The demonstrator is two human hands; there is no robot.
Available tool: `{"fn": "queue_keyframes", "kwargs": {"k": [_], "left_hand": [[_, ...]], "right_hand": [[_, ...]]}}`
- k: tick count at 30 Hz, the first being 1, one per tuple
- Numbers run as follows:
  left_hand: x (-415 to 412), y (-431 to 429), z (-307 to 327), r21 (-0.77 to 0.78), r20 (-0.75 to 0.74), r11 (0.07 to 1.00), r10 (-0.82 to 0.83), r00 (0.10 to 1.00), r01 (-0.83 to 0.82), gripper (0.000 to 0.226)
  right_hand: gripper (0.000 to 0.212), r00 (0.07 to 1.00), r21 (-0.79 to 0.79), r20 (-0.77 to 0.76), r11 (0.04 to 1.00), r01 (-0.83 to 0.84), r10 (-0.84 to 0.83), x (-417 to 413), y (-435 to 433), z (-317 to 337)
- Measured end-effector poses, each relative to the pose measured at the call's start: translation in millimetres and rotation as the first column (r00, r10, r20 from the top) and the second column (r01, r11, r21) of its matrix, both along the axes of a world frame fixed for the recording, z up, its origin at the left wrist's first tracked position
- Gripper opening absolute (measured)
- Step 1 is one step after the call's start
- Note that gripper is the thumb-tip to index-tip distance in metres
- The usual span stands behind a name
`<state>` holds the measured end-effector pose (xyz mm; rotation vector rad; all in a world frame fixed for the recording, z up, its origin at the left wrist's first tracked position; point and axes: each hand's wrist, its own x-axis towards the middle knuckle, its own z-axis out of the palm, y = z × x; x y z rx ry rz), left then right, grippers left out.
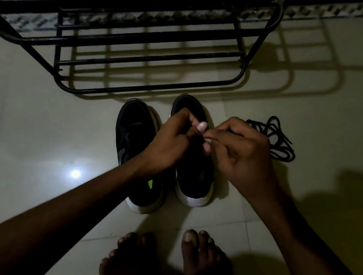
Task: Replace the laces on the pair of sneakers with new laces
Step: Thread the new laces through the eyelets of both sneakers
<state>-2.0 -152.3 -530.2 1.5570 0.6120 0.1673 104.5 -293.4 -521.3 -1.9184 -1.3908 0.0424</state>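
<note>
Two black sneakers with white soles stand side by side on the pale tiled floor, toes pointing away from me. The left sneaker (pixel 133 135) still shows its laces. Both my hands are over the right sneaker (pixel 194 173). My left hand (pixel 171 140) has its fingers curled at the sneaker's lacing area. My right hand (pixel 241 152) pinches something thin at its fingertips, touching the left hand; the light is too dim to make out the lace itself. A loose pile of black laces (pixel 275 138) lies on the floor just right of my right hand.
A black metal shoe rack (pixel 139 62) stands right behind the sneakers. My bare feet (pixel 197 255) are on the tiles in front of them. A bright light reflection (pixel 75 173) shows on the floor at the left.
</note>
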Motion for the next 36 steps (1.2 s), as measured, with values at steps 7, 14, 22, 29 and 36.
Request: {"fn": "queue_keyframes", "kwargs": {"k": [7,14,22,29,36], "left_hand": [[-0.2,-9.3,-2.4,0.023,0.013,0.996,-0.091,0.996,0.09,0.011],[-8.9,-4.6,-7.5,0.226,0.1,0.972,-0.085,0.991,0.06,0.006],[-19.7,3.6,-9.2,0.464,0.1,0.885,-0.015,0.995,-0.033,0.007],[-20.4,3.4,-9.3,0.293,0.123,0.954,0.022,0.992,-0.057,0.026],[-19.5,6.2,-9.8,0.062,0.036,0.995,0.079,0.996,-0.081,0.017]], "right_hand": [[0.016,0.816,-0.075,-0.519,0.965,0.252,-0.253,-2.9,-0.5,-14.1],[0.027,0.76,-0.089,-0.631,0.988,0.129,-0.156,8.1,-4.0,-22.3],[0.015,0.783,-0.032,-0.615,0.995,0.095,-0.095,5.5,1.4,-25.6],[0.015,0.916,-0.072,-0.361,0.985,0.159,-0.174,3.6,5.4,-29.8],[0.013,0.952,-0.004,-0.228,0.978,0.207,-0.202,-4.4,13.3,-35.2]]}}
